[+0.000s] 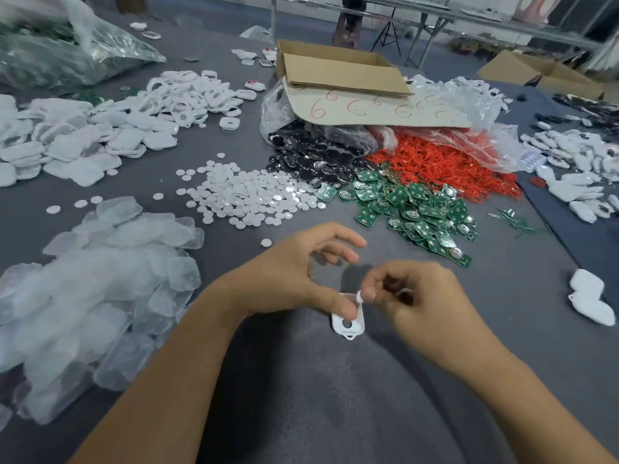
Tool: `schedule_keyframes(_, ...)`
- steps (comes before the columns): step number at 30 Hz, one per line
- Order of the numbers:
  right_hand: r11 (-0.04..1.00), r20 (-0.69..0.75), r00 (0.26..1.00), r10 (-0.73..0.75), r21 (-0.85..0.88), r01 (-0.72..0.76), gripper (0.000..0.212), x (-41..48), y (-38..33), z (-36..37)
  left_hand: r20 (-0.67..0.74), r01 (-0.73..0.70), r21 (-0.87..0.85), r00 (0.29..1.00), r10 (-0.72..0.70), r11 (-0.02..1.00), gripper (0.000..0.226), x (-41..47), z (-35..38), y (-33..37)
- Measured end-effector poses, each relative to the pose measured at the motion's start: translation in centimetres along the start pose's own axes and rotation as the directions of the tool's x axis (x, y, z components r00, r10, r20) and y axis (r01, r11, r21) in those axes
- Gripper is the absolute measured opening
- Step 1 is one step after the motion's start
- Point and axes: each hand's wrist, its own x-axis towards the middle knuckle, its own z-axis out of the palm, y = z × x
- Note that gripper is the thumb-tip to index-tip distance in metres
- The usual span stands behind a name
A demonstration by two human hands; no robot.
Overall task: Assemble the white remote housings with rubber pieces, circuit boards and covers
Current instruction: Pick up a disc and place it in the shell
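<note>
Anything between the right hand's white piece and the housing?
Nothing visible. The right hand pinches the small white piece at the upper edge of the white housing. The left hand lays its thumb across the housing, above its round hole.

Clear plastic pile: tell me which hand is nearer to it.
Left. The left hand is just right of the clear plastic pile, holding the white housing; the right hand is farther right.
</note>
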Motion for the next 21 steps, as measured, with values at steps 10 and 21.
schedule_keyframes(10,0.974,0.136,0.989,-0.061,-0.207,0.089,0.016,-0.4,-0.7,1.4,0.141,0.024,0.26,0.988,-0.063,0.965,0.098,0.0,0.8,-0.5)
schedule_keyframes(21,0.958,0.238,0.959,0.156,-0.275,-0.088,0.027,1.6,-1.5,1.2,0.105,0.037,0.221,0.993,-0.061,0.975,0.092,0.1,1.0,-0.1)
